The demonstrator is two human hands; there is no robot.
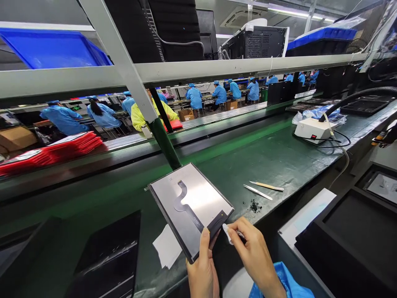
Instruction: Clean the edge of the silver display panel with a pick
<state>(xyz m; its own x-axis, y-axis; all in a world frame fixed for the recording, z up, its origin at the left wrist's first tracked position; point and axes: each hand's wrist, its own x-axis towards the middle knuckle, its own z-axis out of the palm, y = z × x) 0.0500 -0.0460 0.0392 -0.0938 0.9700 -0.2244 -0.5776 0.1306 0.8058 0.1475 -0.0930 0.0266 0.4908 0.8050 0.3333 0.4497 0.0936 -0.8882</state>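
My left hand (202, 265) grips the near edge of a flat display panel (198, 194), thumb on top. The panel is tilted, silvery back up, with a dark flex cable curving across it. My right hand (252, 252) is closed in a pinch on a small white wipe (227, 232) at the panel's near right corner. Below my right wrist shows a blue sleeve (285, 281).
Two pale tweezers (263, 189) and dark crumbs (254, 205) lie on the green conveyor belt (248, 157). A white box with a black hose (313, 129) stands at right. Black trays (356, 231) sit near right and near left. White paper (167, 247) lies under the panel. Workers in blue sit beyond the rail.
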